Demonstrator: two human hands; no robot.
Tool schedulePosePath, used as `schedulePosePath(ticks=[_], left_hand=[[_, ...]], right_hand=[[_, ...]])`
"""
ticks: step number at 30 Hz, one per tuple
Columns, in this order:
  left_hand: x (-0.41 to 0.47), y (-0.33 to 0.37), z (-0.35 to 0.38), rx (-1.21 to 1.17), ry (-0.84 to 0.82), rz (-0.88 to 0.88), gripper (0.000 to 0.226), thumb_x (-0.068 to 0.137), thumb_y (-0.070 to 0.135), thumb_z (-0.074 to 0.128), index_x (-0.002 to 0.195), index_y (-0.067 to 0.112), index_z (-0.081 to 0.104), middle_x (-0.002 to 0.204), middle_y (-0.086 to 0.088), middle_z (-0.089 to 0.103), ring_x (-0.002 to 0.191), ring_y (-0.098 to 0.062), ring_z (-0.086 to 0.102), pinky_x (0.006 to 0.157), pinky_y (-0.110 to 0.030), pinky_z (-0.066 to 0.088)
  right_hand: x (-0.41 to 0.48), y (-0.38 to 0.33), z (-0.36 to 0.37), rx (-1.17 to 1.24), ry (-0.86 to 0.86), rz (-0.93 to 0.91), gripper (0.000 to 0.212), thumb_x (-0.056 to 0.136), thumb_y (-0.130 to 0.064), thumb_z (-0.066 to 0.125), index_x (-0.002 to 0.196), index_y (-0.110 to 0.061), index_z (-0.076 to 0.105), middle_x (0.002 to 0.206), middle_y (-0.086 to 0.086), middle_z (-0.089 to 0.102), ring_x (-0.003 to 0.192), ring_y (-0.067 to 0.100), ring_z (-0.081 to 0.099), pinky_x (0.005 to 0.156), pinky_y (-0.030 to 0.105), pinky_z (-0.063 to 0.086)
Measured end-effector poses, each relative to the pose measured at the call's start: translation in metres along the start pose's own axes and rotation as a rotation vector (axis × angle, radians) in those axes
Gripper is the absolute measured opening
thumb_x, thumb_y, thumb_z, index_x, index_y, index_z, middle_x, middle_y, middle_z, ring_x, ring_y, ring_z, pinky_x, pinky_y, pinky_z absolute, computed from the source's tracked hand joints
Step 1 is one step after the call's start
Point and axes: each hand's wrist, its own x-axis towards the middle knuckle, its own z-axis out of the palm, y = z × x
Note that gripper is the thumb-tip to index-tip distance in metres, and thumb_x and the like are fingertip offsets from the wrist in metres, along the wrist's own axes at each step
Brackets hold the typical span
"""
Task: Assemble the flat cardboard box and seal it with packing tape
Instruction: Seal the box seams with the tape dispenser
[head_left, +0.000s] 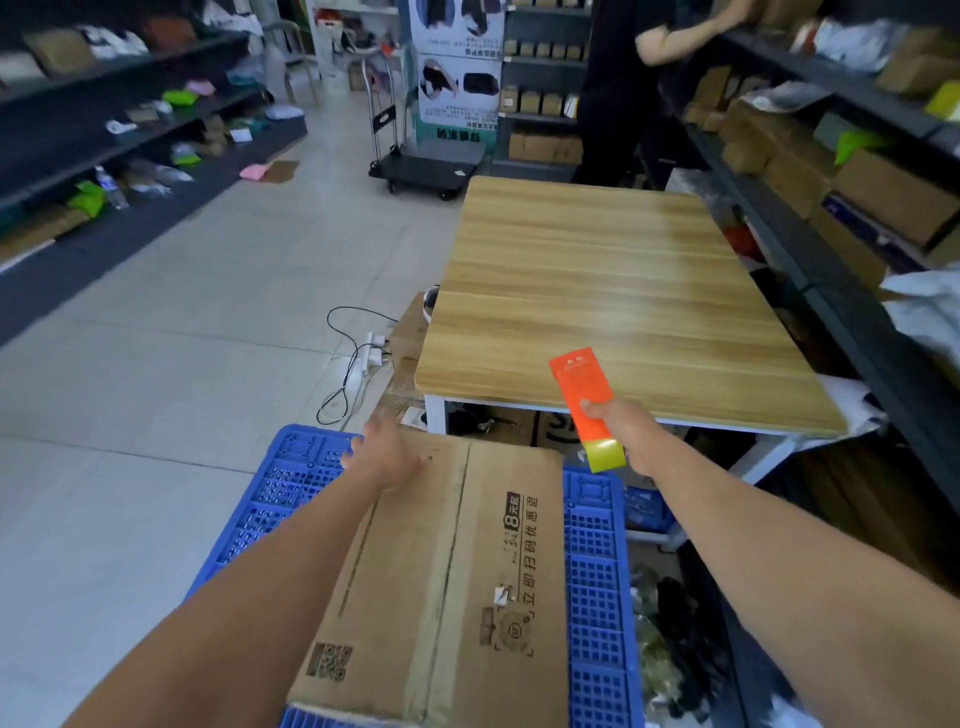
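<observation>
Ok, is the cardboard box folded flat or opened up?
Flat, it seems: the box lies as a thin slab on the crate, no walls standing.

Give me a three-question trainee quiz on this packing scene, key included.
1. True or false: the cardboard box lies flat on the blue crate.
2. What does the right grip hold? A) a tape roll B) an orange pack C) scissors
3. Fill in: the left grip rests, fingers spread, on the box's ___ end (near or far from the person).

Key: 1 true; 2 B; 3 far.
</observation>
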Motion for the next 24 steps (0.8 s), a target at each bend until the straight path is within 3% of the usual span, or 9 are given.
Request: schedulePosePath(ticks=[2, 5, 8, 10, 13, 15, 18, 24], left_hand=[[0.005, 0.004, 0.005, 0.037, -0.057, 0.133, 0.063, 0.072, 0.034, 0.048, 0.132, 0.017, 0.047, 0.134, -0.014, 0.049, 0.112, -0.032, 0.056, 0.096, -0.050, 0.047], [-0.018, 0.028, -0.013, -0.149, 0.007, 0.201, 0.038, 0.088, 0.022, 0.051, 0.124, 0.009, 0.058, 0.129, -0.009, 0.057, 0.115, -0.030, 0.057, 0.094, -0.035, 0.047], [-0.041, 0.050, -0.044, -0.409, 0.042, 0.269, 0.020, 0.094, 0.013, 0.046, 0.096, 0.008, 0.065, 0.093, -0.008, 0.060, 0.092, -0.027, 0.056, 0.078, -0.032, 0.042], [-0.053, 0.056, -0.064, -0.690, -0.049, 0.271, 0.019, 0.097, 0.016, 0.046, 0.102, 0.009, 0.062, 0.100, -0.007, 0.057, 0.088, -0.023, 0.055, 0.078, -0.033, 0.045], [-0.065, 0.055, -0.086, -0.968, -0.291, 0.208, 0.030, 0.098, 0.029, 0.049, 0.114, 0.006, 0.060, 0.114, -0.010, 0.062, 0.097, -0.025, 0.062, 0.084, -0.034, 0.051], [-0.074, 0.050, -0.096, -0.986, -0.436, 0.231, 0.035, 0.099, 0.035, 0.046, 0.108, 0.006, 0.063, 0.108, -0.009, 0.068, 0.099, -0.027, 0.066, 0.090, -0.037, 0.053], [-0.093, 0.041, -0.100, -1.001, -0.621, 0.259, 0.031, 0.099, 0.032, 0.046, 0.102, 0.007, 0.063, 0.101, -0.011, 0.071, 0.089, -0.023, 0.069, 0.081, -0.033, 0.056], [-0.113, 0.017, -0.096, -1.057, -0.652, 0.221, 0.021, 0.098, 0.026, 0.050, 0.099, 0.007, 0.061, 0.094, -0.010, 0.068, 0.080, -0.019, 0.064, 0.071, -0.030, 0.056]], right_hand=[[-0.008, -0.007, -0.004, 0.030, 0.055, -0.071, 0.031, 0.093, -0.025, 0.060, 0.117, -0.005, 0.057, 0.104, 0.012, 0.063, 0.081, 0.025, 0.062, 0.066, 0.032, 0.049], [-0.027, -0.020, -0.012, 0.032, -0.004, -0.129, 0.039, 0.092, -0.024, 0.061, 0.123, -0.002, 0.056, 0.112, 0.012, 0.066, 0.099, 0.029, 0.064, 0.092, 0.043, 0.051], [-0.055, -0.035, -0.015, 0.082, -0.223, -0.151, 0.035, 0.095, -0.016, 0.054, 0.128, -0.004, 0.051, 0.108, 0.010, 0.064, 0.093, 0.025, 0.061, 0.080, 0.036, 0.051], [-0.073, -0.043, -0.014, 0.083, -0.365, -0.130, 0.036, 0.093, -0.016, 0.055, 0.128, -0.005, 0.050, 0.104, 0.007, 0.065, 0.090, 0.023, 0.061, 0.080, 0.035, 0.049], [-0.093, -0.051, -0.016, -0.007, -0.568, -0.098, 0.078, 0.057, -0.034, 0.088, 0.123, -0.007, 0.055, 0.103, 0.008, 0.069, 0.091, 0.023, 0.065, 0.085, 0.036, 0.049], [-0.105, -0.053, -0.014, -0.079, -0.678, -0.097, 0.095, 0.040, -0.037, 0.095, 0.121, -0.009, 0.055, 0.101, 0.009, 0.071, 0.091, 0.023, 0.067, 0.084, 0.035, 0.050], [-0.124, -0.053, -0.009, -0.115, -0.744, -0.094, 0.095, 0.043, -0.037, 0.094, 0.123, -0.007, 0.054, 0.101, 0.010, 0.070, 0.092, 0.023, 0.068, 0.082, 0.033, 0.053], [-0.148, -0.044, 0.002, -0.135, -0.821, -0.081, 0.089, 0.051, -0.034, 0.092, 0.125, -0.005, 0.052, 0.100, 0.010, 0.071, 0.093, 0.023, 0.068, 0.082, 0.032, 0.054]])
